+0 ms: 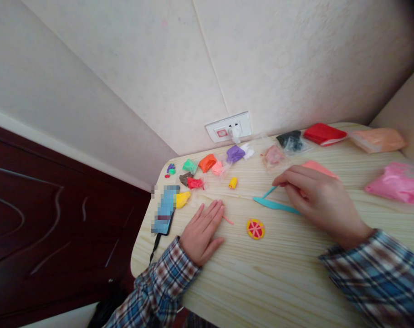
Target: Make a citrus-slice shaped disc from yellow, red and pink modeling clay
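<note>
My left hand [203,230] lies flat on the light wooden table [282,278], fingers stretched out and holding nothing. A thin pink clay strip [227,220] lies just off its fingertips. My right hand [316,198] pinches a thin teal modelling tool [268,192] at its upper end. A second, flat teal tool [275,205] lies on the table under that hand. Between my hands sits a round yellow clay disc with red wedges [255,228].
Several small bags of coloured clay line the table's far edge: green [189,166], orange [207,162], purple [235,153], red [323,133], pink [398,183]. A phone [166,209] lies at the left edge. A wall socket [229,126] sits behind.
</note>
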`<state>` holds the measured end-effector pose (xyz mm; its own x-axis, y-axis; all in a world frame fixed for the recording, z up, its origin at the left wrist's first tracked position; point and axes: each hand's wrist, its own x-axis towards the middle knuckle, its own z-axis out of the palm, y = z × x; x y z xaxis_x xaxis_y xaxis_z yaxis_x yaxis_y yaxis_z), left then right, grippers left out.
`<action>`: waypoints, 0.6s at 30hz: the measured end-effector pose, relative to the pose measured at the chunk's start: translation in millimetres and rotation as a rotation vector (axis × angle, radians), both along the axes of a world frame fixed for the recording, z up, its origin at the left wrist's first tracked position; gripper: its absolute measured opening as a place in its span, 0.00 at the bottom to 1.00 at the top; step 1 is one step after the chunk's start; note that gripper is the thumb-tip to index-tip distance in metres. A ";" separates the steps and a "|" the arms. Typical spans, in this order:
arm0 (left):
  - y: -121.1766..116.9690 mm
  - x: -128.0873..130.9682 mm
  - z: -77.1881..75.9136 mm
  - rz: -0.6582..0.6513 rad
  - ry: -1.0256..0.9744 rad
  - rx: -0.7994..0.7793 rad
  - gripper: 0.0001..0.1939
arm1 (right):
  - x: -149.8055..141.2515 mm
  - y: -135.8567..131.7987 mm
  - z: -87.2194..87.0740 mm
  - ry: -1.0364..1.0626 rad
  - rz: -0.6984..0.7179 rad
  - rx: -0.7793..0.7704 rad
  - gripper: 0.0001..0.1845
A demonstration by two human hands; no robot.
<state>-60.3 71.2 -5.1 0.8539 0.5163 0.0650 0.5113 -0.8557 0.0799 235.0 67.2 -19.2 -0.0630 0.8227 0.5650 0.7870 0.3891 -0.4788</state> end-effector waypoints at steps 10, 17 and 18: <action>0.2 2.3 1.0 -0.019 0.063 0.083 0.29 | 3.6 -1.6 -0.6 -0.012 -0.026 0.023 0.08; -2.5 4.0 2.9 -0.014 0.119 0.123 0.30 | 5.3 -2.9 0.5 -0.020 -0.036 0.046 0.09; -2.3 5.6 2.9 -0.013 0.122 0.124 0.31 | 5.0 -2.7 0.6 -0.028 -0.036 0.046 0.09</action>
<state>-54.7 69.0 -2.2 0.8659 0.4997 0.0231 0.4997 -0.8617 -0.0883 239.9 64.4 -18.5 -0.0503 0.7980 0.6005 0.8134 0.3816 -0.4390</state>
